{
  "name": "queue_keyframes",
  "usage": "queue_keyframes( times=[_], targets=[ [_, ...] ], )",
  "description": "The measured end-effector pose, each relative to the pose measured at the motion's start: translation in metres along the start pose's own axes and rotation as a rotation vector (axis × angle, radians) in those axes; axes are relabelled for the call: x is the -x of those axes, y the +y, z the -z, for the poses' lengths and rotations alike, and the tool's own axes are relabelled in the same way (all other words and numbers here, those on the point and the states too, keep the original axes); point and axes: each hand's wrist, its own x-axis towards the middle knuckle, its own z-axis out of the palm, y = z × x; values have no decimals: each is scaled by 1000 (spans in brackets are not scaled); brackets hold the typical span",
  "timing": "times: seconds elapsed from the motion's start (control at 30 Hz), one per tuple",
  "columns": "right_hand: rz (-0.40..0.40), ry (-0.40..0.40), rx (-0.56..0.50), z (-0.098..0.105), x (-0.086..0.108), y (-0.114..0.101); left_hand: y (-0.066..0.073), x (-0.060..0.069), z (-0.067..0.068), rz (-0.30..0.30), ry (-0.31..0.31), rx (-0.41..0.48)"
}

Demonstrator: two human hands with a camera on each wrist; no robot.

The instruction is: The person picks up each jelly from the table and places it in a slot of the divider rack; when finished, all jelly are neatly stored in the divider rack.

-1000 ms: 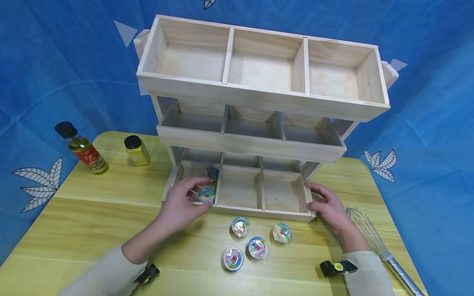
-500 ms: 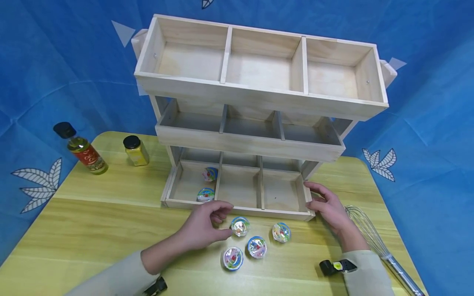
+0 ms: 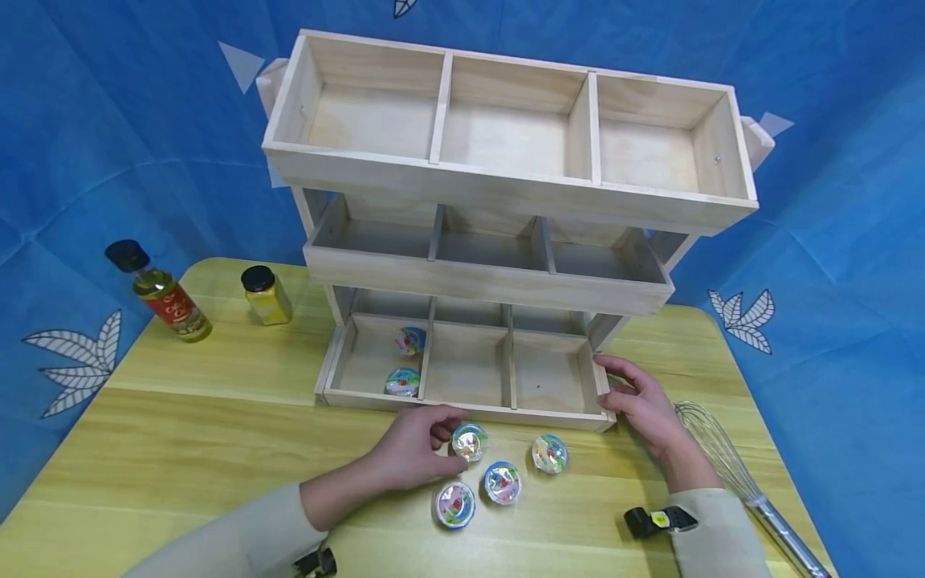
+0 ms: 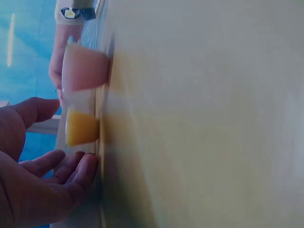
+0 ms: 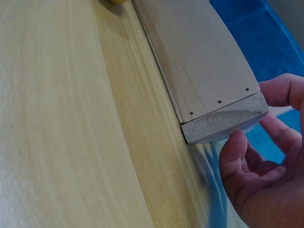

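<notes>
Has the left hand (image 3: 413, 449), with grip spread wide, just beside a small orange cup (image 3: 470, 442) on the table (image 3: 209, 441) before the wooden rack (image 3: 491, 278) (near three more cups (image 3: 502, 483) there). With the right hand (image 3: 645, 408), holds the rack's lower right front corner between thumb and fingers.

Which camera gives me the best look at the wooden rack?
The head view: it shows all three tiers of the wooden rack from above. The right wrist view shows just one bottom corner, close up, by the right hand; the left wrist view, only pale bits behind the left hand.
</notes>
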Motion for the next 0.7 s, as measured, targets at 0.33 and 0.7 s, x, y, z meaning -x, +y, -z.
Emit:
queue_keyframes(
  times=[0.33, 0.7],
  targets=[
    [-9, 2, 10, 0, 0, -1, -9, -4, -12, 68, 11, 112],
    [-5, 1, 23, 0, -1, 3, -9, -5, -17, 52, 53, 114]
  ],
)
